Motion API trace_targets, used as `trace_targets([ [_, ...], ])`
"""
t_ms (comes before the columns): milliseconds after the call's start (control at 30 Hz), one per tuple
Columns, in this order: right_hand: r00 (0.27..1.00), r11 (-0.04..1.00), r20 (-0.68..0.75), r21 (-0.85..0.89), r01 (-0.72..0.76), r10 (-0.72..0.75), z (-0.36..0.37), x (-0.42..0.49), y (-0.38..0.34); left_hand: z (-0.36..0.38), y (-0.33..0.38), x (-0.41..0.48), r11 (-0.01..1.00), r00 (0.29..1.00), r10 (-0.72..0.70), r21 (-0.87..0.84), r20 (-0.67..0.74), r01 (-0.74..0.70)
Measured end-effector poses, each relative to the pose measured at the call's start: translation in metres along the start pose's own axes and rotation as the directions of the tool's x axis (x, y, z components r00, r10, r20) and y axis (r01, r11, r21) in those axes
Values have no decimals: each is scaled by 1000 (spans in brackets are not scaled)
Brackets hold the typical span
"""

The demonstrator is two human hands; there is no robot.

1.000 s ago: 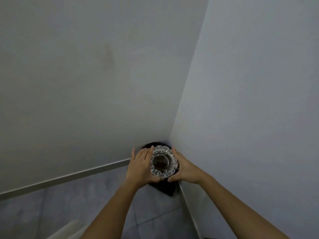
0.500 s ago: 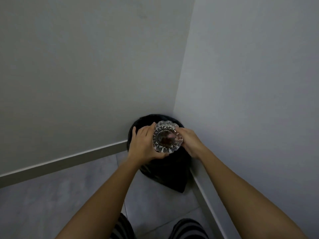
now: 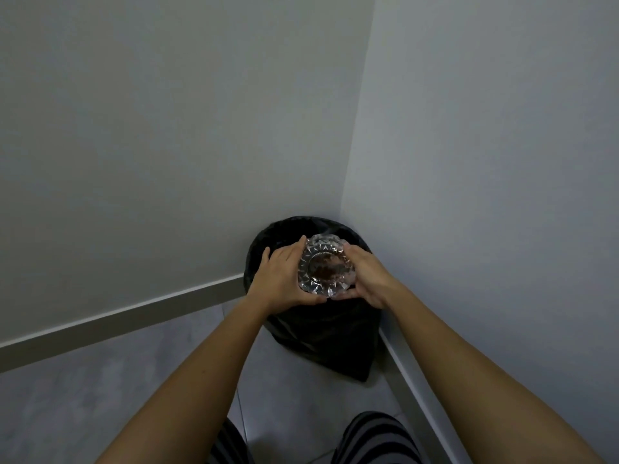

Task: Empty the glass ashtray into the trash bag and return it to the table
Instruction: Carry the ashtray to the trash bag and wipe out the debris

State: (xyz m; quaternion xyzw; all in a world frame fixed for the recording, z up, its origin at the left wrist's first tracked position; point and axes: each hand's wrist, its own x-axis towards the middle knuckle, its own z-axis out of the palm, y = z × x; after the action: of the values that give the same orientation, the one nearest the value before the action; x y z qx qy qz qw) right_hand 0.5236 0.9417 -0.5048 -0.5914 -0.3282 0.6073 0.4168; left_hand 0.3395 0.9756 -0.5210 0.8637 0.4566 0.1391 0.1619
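The glass ashtray (image 3: 326,265) was held directly above the open mouth of the black trash bag (image 3: 318,326), which slumped on the floor in the corner where the two walls met. The left hand (image 3: 284,279) cupped the ashtray's left edge and the right hand (image 3: 366,274) its right edge, each grip closed on the faceted rim, thumbs under the near side. Two hands probably suited heavy, slippery cut glass, and centring it over the bag meant anything spilled would fall inside. The bowl faced up toward the camera, and brownish residue showed in its middle, so the tipping seemed not yet done. A tabletop was nowhere in sight. Striped trouser legs (image 3: 378,437) stood just short of the bag.
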Motion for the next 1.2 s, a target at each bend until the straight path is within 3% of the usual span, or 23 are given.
trace_targets([
  [100,999,999,27,25,-25,25,-1,4,8,5,-4,0,998,1000,-21,57,22,19],
  [200,999,997,1,58,-40,40,-2,9,15,22,-9,-14,982,985,-151,124,86,140],
  [367,999,999,-33,16,38,-37,-8,13,20,43,-22,-43,905,879,-411,227,244,360],
  [467,994,994,-46,-54,94,-97,-7,15,17,46,-21,-44,885,857,-454,233,245,402],
  [533,983,966,-83,-218,142,-163,-2,14,13,46,-20,-43,883,854,-460,224,243,412],
  [600,943,822,-109,-528,213,-314,2,13,12,46,-19,-43,880,850,-467,220,244,421],
  [667,874,497,9,-820,285,-486,5,12,13,46,-17,-44,875,844,-477,224,245,430],
  [733,821,169,173,-936,310,-544,9,11,15,46,-16,-44,870,839,-486,228,244,438],
  [833,794,-170,353,-935,311,-494,15,7,11,46,-15,-43,864,835,-495,232,240,446],
  [900,793,-313,423,-899,306,-438,13,1,10,46,-13,-44,862,835,-499,230,233,451],
  [967,781,-346,432,-891,293,-450,8,-2,14,47,-13,-44,862,838,-500,222,219,457],
  [1033,713,-384,474,-873,301,-517,5,-2,18,48,-13,-44,862,840,-500,209,210,462],
  [1133,580,-594,600,-770,233,-550,-5,5,20,48,-13,-44,863,840,-500,201,209,463],
  [1200,531,-728,705,-650,218,-471,-12,9,27,50,-13,-44,862,841,-502,197,203,467],
])
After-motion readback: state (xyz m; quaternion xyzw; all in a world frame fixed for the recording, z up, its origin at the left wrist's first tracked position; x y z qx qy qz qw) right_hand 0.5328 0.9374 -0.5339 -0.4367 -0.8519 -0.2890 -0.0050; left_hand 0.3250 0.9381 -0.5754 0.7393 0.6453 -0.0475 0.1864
